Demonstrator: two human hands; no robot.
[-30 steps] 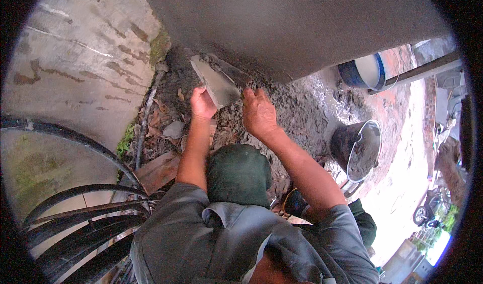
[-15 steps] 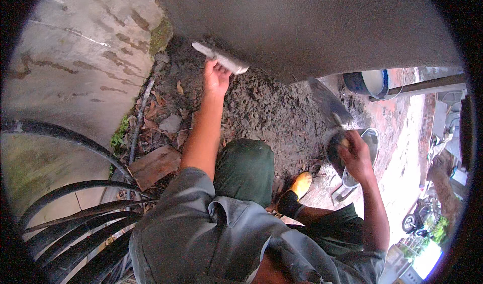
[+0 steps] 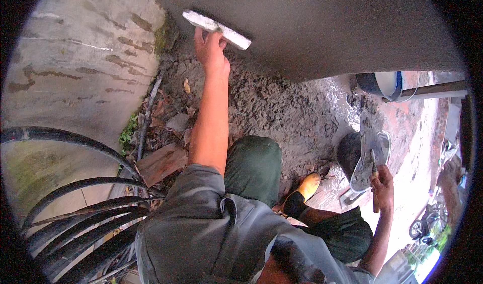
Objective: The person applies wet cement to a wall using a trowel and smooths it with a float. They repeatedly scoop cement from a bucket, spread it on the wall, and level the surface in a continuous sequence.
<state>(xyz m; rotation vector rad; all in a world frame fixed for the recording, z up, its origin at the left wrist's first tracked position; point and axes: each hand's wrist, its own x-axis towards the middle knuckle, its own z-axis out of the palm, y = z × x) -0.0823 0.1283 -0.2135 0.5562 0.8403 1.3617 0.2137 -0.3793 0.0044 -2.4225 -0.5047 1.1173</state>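
My left hand [image 3: 212,55] is reached forward, its fingers closed on a long white foam float [image 3: 221,31]. The float lies against the lower part of a grey, wet-looking plastered wall [image 3: 322,27]. Off to the right, my right hand [image 3: 384,187] grips the wooden handle of a trowel [image 3: 371,139]. Its grey-smeared metal blade points away from me, over a black bucket [image 3: 347,155]. The blade hides part of the bucket's opening, so I cannot make out what is inside.
A second bucket [image 3: 370,84] with a blue rim stands by the wall's right end, beside a beam [image 3: 437,90]. Churned mud [image 3: 276,100] runs along the wall's foot. At left are a stained wall [image 3: 80,67], black hoses [image 3: 75,138] and a brick [image 3: 162,163].
My left hand has moved the float up along the wall. My right hand has drawn back and to the right, swinging the trowel from beside the wall to over the black bucket.
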